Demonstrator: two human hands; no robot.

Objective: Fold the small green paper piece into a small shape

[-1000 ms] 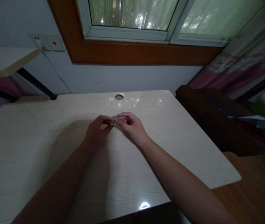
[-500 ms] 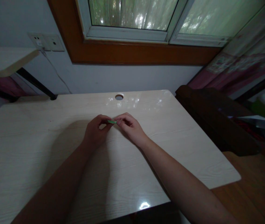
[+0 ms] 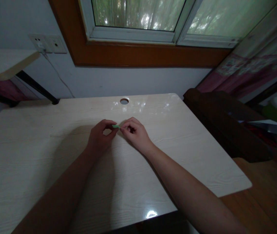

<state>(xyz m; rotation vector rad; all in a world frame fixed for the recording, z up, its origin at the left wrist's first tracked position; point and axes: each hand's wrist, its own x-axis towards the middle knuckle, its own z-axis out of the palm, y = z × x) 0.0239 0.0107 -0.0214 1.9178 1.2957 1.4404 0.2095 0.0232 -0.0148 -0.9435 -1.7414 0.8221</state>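
A small, thin green piece (image 3: pixel 115 126) is held above the pale wood-grain desk (image 3: pixel 167 130); its kind is too small to make out. My left hand (image 3: pixel 101 135) pinches it between thumb and forefinger. From the other side, the thumb and forefinger of my right hand (image 3: pixel 135 132) are pressed together at the piece's right end. The remaining fingers of my right hand are curled. Part of the green piece is hidden by my fingertips.
A round cable hole (image 3: pixel 124 101) lies beyond my hands near the desk's back edge. At the left, a raised shelf (image 3: pixel 9 63) stands on black legs. A window (image 3: pixel 138 35) is behind the desk, and dark wooden furniture (image 3: pixel 221 123) stands to the right.
My right thumb and forefinger have shifted slightly and closed more tightly at the piece's right end. The green piece looks slightly turned; my left hand has hardly moved.
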